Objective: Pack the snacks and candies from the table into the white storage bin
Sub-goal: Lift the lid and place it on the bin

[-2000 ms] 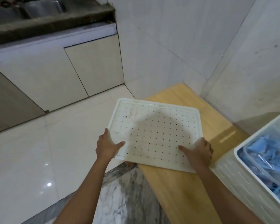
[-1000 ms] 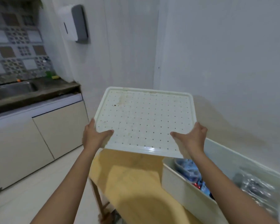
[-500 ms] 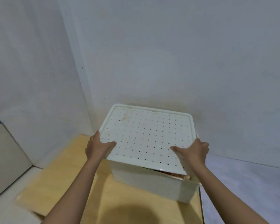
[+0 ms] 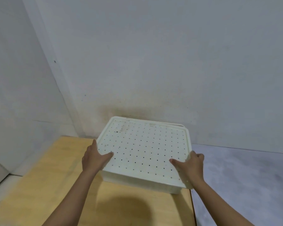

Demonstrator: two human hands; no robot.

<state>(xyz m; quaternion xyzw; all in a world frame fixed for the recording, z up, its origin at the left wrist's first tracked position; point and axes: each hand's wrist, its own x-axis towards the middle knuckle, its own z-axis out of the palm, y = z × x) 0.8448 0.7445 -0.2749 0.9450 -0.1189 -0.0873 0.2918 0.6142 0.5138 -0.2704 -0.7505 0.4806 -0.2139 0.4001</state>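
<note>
The left hand [image 4: 95,159] and right hand [image 4: 189,167] each keep a grip on a near corner of the white lid [image 4: 145,150], thumbs flat on top, fingers curled round its edges. The lid is rimmed, dotted with rows of small holes and faintly stained toward its far side. It lies on the white bin [image 4: 137,182], which stands on the wooden desk [image 4: 39,185] against the wall [image 4: 153,62].

Both bare forearms reach forward from the bottom of the view, angled slightly toward each other. The left hand [image 4: 95,158] grips the left edge of a lid [image 4: 145,147], its thumb lying flat on top and its fingers hidden beneath. The right hand [image 4: 189,168] grips the right edge likewise, thumb on top pointing inward, fingers curled round the rim.
</note>
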